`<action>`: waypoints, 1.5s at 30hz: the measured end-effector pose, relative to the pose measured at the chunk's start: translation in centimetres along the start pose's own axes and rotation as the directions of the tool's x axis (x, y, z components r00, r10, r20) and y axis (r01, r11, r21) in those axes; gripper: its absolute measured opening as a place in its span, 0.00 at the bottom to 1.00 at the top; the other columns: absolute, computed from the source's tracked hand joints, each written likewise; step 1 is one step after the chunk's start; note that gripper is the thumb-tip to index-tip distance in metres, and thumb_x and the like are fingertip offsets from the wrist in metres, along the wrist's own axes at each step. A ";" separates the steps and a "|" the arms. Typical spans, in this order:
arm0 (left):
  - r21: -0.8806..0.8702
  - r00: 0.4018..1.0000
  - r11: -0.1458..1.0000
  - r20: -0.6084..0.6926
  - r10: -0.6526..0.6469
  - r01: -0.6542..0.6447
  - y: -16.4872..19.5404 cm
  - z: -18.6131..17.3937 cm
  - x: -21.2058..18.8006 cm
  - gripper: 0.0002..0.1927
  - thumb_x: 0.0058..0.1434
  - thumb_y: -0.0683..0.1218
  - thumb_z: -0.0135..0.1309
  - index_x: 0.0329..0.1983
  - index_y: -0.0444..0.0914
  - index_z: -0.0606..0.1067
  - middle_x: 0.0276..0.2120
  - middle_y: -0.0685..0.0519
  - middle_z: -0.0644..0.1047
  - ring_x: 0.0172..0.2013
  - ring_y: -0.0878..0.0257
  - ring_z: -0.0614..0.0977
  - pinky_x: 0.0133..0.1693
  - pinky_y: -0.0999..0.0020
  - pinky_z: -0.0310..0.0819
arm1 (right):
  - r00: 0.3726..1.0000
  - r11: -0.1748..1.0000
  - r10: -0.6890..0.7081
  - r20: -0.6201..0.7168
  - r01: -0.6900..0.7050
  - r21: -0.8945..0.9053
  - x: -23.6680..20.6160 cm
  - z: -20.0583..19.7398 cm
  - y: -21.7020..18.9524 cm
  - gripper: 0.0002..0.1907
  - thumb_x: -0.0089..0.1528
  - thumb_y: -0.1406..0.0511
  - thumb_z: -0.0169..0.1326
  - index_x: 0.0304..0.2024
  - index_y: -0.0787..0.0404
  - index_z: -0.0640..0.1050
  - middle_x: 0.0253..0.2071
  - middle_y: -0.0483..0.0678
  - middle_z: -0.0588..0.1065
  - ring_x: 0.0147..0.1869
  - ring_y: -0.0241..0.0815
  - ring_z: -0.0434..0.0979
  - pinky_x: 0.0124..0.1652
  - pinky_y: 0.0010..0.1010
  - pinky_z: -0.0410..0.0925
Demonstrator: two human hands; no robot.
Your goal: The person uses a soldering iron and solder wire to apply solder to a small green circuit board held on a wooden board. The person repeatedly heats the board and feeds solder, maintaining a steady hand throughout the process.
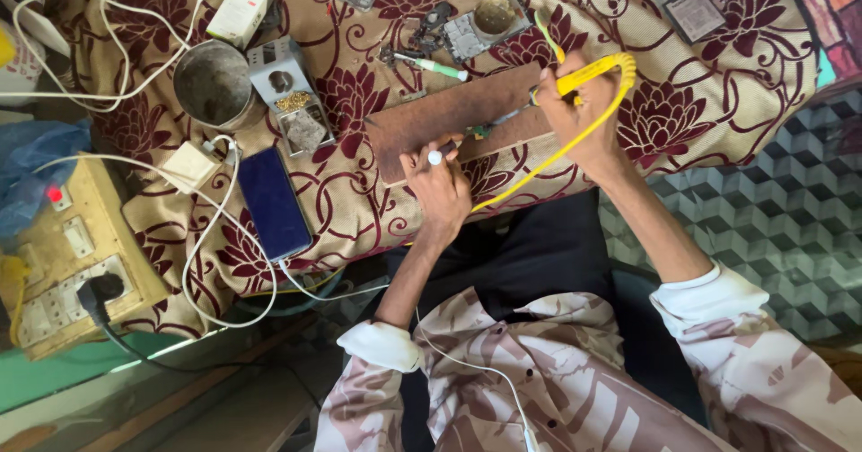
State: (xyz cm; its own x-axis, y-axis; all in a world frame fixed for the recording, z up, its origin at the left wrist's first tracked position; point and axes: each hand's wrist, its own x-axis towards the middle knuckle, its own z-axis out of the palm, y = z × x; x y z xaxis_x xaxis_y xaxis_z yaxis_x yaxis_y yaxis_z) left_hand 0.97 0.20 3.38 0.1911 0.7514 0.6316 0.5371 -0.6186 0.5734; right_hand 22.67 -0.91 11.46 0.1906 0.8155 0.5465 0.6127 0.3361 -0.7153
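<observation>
On the brown rectangular wooden board (458, 120), which lay on the cream cloth with maroon flower print (718, 93), both my hands were at work. My right hand (582, 115) was curled shut around the yellow-handled soldering iron (575, 79), wrist bent, forearm running back toward the rolled white cuff. The iron's metal tip pointed left and down toward a small green part (481, 131) on the board; contact too small to confirm. Its coiled yellow cable (575, 142) looped over the hand and ran down toward my lap.

My left hand (440, 187) sat at the board's near edge, fingers pressed together, pinching something small with a white round end (435, 157). Could not tell what it was.

Left of the board: a dark blue smartphone (273, 202) lying flat with a white cable plugged in, a round dark metal tin (214, 84), a small grey metal box (289, 93). Further left, a yellowed switchboard with sockets (67, 254), red indicator lit. A green-handled screwdriver (431, 66) lay just beyond the board.
</observation>
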 end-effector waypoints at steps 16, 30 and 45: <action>-0.067 1.000 0.998 0.007 0.021 -0.020 0.3 -0.5 0.1 0.15 0.56 0.31 0.47 0.46 0.34 0.73 0.44 0.53 0.80 0.36 0.55 0.77 0.44 0.56 0.59 | 0.976 0.962 -0.170 0.133 0.194 -0.194 -1.1 -0.4 -0.8 0.09 0.71 0.69 0.57 0.40 0.66 0.70 0.29 0.49 0.70 0.30 0.43 0.69 0.33 0.38 0.62; -0.030 0.999 0.998 -0.008 0.047 -0.048 0.0 -0.2 0.1 0.14 0.57 0.32 0.47 0.46 0.33 0.73 0.43 0.48 0.79 0.37 0.52 0.77 0.44 0.54 0.60 | 0.968 0.953 -0.247 -0.044 0.235 -0.191 -1.4 2.6 -0.3 0.19 0.69 0.73 0.55 0.26 0.63 0.64 0.17 0.45 0.61 0.19 0.37 0.63 0.21 0.34 0.56; -0.052 0.999 0.998 0.024 -0.034 0.035 0.1 -0.1 0.1 0.14 0.58 0.32 0.48 0.46 0.35 0.75 0.40 0.52 0.81 0.35 0.54 0.77 0.45 0.55 0.61 | 0.976 0.975 -0.168 -0.139 0.144 -0.169 -0.9 2.3 -0.2 0.18 0.69 0.73 0.55 0.26 0.64 0.64 0.19 0.48 0.62 0.20 0.42 0.60 0.25 0.37 0.54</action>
State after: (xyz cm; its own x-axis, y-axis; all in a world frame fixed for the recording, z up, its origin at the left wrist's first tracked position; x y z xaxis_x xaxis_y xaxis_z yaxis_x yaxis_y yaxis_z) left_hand 0.94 0.12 3.56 0.1928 0.7771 0.5992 0.5001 -0.6032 0.6213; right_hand 20.63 -0.66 10.11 0.1896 0.6736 0.7143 0.7542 0.3659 -0.5452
